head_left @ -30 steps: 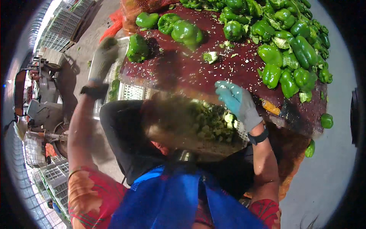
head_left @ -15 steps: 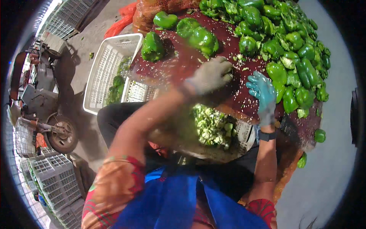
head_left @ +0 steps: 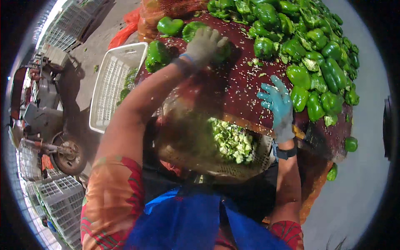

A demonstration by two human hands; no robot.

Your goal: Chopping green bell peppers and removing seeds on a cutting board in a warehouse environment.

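A big heap of green peppers (head_left: 316, 54) lies on a dark red cloth-covered table (head_left: 237, 91) strewn with pale seeds. My left hand (head_left: 203, 43), in a grey glove, reaches far forward with its fingers curled over one green pepper (head_left: 224, 51) near the table's far edge. My right hand (head_left: 277, 104), in a teal glove, lies flat on the cloth with fingers spread, just left of the heap. A brown basket (head_left: 183, 146) rests on my lap at the table's near edge, holding chopped pale green pepper scraps (head_left: 232, 141).
A white plastic crate (head_left: 109, 89) with some green bits stands on the ground to the left. An orange mesh sack (head_left: 166, 10) lies behind the table. Two loose peppers (head_left: 351, 143) sit on the right. A vehicle wheel (head_left: 68, 156) and stacked crates (head_left: 62, 200) are at far left.
My left hand has swung from the left side across the table and up onto a pepper at the far edge. My right hand has slid down the cloth a little.
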